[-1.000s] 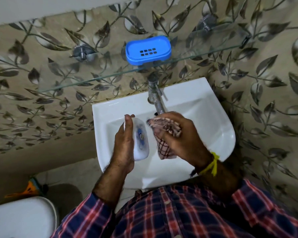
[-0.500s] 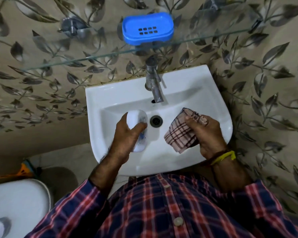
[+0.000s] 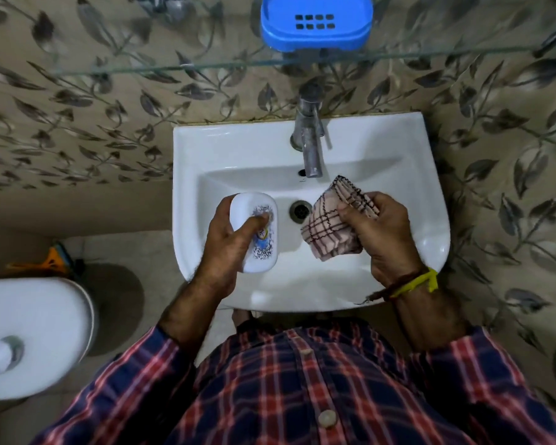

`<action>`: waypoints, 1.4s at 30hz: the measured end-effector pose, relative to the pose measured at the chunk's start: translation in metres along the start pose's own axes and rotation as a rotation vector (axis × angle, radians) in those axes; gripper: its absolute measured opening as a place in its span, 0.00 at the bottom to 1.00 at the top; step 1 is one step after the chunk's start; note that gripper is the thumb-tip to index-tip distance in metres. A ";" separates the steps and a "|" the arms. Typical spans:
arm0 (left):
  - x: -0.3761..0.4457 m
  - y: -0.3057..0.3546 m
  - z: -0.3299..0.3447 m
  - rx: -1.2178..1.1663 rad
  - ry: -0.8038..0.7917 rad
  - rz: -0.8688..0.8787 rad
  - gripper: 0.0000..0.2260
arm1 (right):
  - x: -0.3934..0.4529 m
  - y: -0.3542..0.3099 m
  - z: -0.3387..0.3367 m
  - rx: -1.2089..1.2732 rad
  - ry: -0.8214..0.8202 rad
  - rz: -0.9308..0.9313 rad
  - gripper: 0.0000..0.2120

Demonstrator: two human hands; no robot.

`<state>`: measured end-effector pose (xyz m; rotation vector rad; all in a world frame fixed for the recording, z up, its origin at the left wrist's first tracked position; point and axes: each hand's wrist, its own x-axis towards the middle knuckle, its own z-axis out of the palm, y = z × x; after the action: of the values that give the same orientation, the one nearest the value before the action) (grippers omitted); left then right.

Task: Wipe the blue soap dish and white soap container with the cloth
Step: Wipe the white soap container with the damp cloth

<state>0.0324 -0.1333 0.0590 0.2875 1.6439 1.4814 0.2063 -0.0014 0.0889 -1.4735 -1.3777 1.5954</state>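
Observation:
My left hand (image 3: 227, 245) grips the white soap container (image 3: 251, 207), an oval box with a blue and black print on its lid, over the left side of the sink. My thumb lies across the lid. To its right, my right hand (image 3: 385, 236) holds the folded pink checked cloth (image 3: 329, 226) above the basin, apart from the container. The blue soap dish (image 3: 315, 22) sits on the glass shelf (image 3: 180, 67) high on the wall, with slots in its top, untouched.
The white sink (image 3: 238, 146) hangs on a leaf-patterned wall, with a steel tap (image 3: 310, 142) at the back and a drain (image 3: 299, 211) in the middle. A white toilet cistern (image 3: 29, 335) stands at the lower left. An orange and blue brush (image 3: 55, 255) lies on the floor.
The cloth has come off the container and moved right, so my hands are now apart. The container's printed lid has turned to face up. The view has tilted down.

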 end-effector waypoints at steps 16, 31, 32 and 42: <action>-0.019 0.025 -0.075 -0.314 0.156 0.007 0.32 | 0.088 -0.054 0.222 0.316 -0.190 0.298 0.03; 0.038 0.018 -0.045 -0.368 0.119 -0.107 0.15 | 0.035 -0.015 0.131 -0.135 -0.036 -0.218 0.14; 0.040 0.018 -0.043 -0.390 0.110 -0.127 0.13 | 0.030 -0.022 0.123 -0.155 -0.017 -0.268 0.13; 0.031 0.027 -0.008 -0.592 -0.036 -0.367 0.12 | 0.014 -0.109 0.079 -0.346 0.141 -0.806 0.11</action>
<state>-0.0019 -0.1108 0.0683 -0.2985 1.0863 1.5786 0.1035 0.0216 0.1740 -0.9578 -1.8948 0.7601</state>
